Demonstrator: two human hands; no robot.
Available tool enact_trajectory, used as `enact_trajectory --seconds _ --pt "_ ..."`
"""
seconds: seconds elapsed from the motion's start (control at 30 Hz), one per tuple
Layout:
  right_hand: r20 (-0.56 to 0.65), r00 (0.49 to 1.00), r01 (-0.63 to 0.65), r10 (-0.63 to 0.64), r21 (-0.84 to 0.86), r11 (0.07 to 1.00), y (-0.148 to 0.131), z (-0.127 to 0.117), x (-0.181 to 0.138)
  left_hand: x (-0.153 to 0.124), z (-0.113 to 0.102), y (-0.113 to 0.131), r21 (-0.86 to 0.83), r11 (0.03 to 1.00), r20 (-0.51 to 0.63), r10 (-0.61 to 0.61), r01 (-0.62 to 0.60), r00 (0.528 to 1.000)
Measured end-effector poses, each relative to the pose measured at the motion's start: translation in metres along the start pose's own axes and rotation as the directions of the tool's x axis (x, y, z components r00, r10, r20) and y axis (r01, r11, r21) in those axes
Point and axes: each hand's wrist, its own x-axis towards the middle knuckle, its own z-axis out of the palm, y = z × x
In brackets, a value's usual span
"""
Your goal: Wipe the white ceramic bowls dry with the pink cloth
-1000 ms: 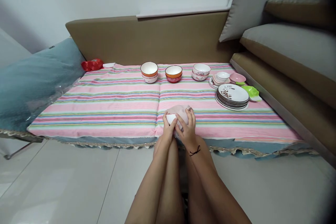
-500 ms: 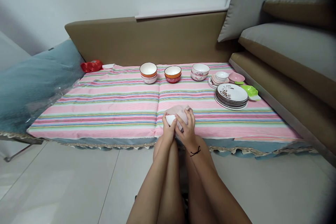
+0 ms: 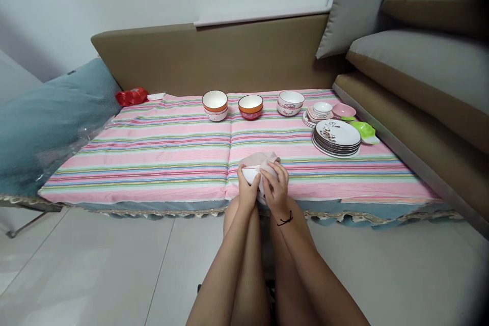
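A white bowl (image 3: 250, 175) is held just above the near edge of the striped cloth, close to my knees. My left hand (image 3: 247, 188) is closed on the bowl's left side, thumb across its outer wall. My right hand (image 3: 275, 186) has its fingers bent round a pale pinkish cloth (image 3: 260, 159), which it presses against the bowl's right side. Part of this cloth drapes over the bowl's far rim, and the bowl's inside is hidden.
Stacked bowls stand at the back: one pair (image 3: 215, 105) left, one orange-banded (image 3: 250, 107) in the middle, one white (image 3: 291, 103) right. Plates (image 3: 338, 135), small dishes (image 3: 323, 107), a pink bowl (image 3: 344, 110) and a green leaf-shaped dish (image 3: 364, 131) lie at right, beside cushions (image 3: 416, 56).
My right hand has shifted slightly to the right and down with the cloth. More of the bowl's white side shows between my hands.
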Motion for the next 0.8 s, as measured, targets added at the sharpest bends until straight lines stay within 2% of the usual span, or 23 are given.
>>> enact_trajectory --seconds 0.17,0.5,0.67,0.8 --pt "0.074 0.996 0.057 -0.058 0.009 0.998 0.0028 0.0029 0.0022 0.0034 0.0000 -0.0072 -0.045 0.998 0.003 -0.053 0.053 0.999" --pt "0.105 0.994 0.017 -0.017 0.000 1.000 0.0008 0.0045 0.0008 0.0036 0.0009 -0.0063 -0.037 0.998 -0.015 -0.045 0.045 0.999" --pt "0.140 0.990 -0.017 0.018 -0.008 1.000 0.0002 0.0059 -0.0006 0.0032 0.0012 -0.0041 -0.033 0.998 -0.034 -0.059 0.058 0.998" --pt "0.143 0.985 -0.105 0.098 0.046 0.993 0.0047 0.0090 -0.0037 0.0023 0.0026 -0.0057 -0.048 0.997 -0.037 -0.061 0.059 0.997"
